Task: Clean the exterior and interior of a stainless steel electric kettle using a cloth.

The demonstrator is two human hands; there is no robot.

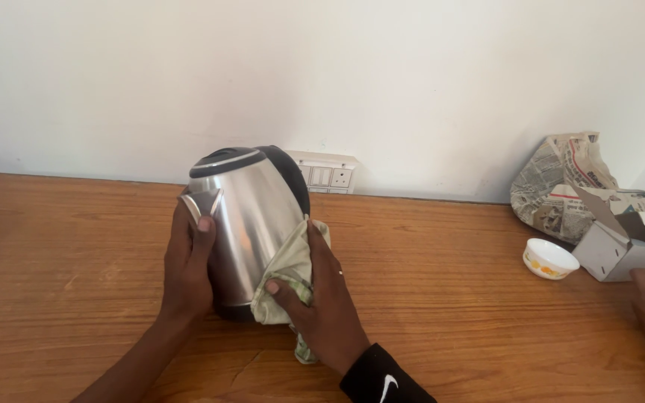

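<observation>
Steel kettle (251, 224), upright on the wooden worktop (442, 298): your left hand (188, 269) wraps its spout side to brace it, while your right hand (326, 302) presses a pale checked cloth (289, 272) flat against its wall.

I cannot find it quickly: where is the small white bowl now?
In the head view, the small white bowl sits at the right on the wooden table, beside the open cardboard box, before the crumpled newspaper.

Kettle (251, 224), bowl (549, 258) on wooden table (449, 313)
</observation>
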